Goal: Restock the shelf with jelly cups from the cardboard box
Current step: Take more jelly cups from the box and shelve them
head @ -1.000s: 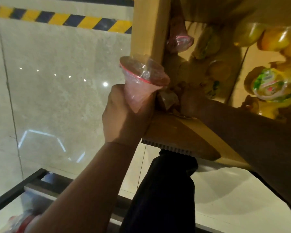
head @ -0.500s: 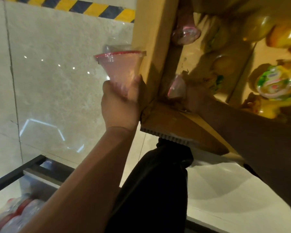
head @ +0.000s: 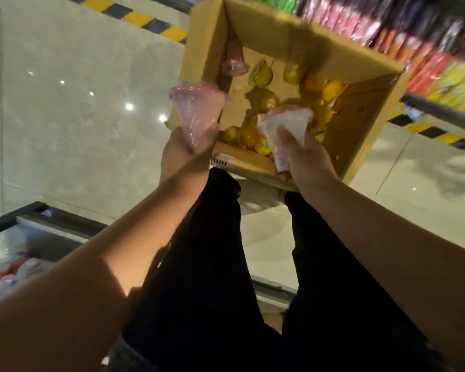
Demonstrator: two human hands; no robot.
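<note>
An open cardboard box (head: 360,114) stands on the floor ahead of my legs. Inside lie several yellow and orange jelly cups (head: 330,88) and one pink cone-shaped cup (head: 234,64) near the left wall. My left hand (head: 183,154) grips a pink cone-shaped jelly cup (head: 196,111) by its narrow end, wide lid up, just outside the box's left wall. My right hand (head: 304,159) holds a second pink jelly cup (head: 285,127) above the box's near edge.
A low black-framed shelf (head: 38,213) at lower left holds red and white packs (head: 8,275). Blurred colourful goods (head: 414,36) fill a rack at upper right. Yellow-black tape (head: 137,17) marks the glossy tiled floor. My dark trouser legs fill the bottom centre.
My right hand has come up out of the box holding a pink cup. The left hand's cup has turned lid-up and stayed beside the box wall. The camera has pulled back.
</note>
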